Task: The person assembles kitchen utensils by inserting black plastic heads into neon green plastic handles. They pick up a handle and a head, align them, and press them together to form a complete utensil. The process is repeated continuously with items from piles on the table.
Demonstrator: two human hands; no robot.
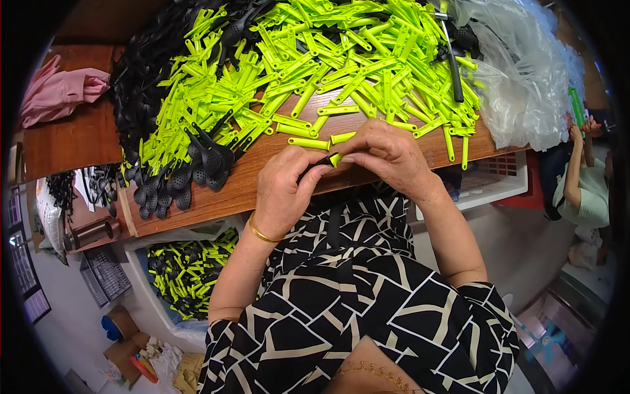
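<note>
My left hand (283,187) is closed around a black slotted spoon (314,166), of which only a short dark length shows between my fingers. My right hand (387,154) pinches a lime-green plastic handle piece (335,159) against the black part's end, at the front edge of the wooden table (230,190). Both hands touch over the table edge. A big heap of the same green handle pieces (315,65) lies just beyond my hands. Black slotted spoons (197,167) lie in a pile to the left of them.
A bin (187,269) of assembled green-and-black pieces stands under the table on the left. Clear plastic bags (525,85) lie at the table's right end, a white crate (499,180) below them. A pink cloth (59,92) lies far left. Another person (584,184) sits at right.
</note>
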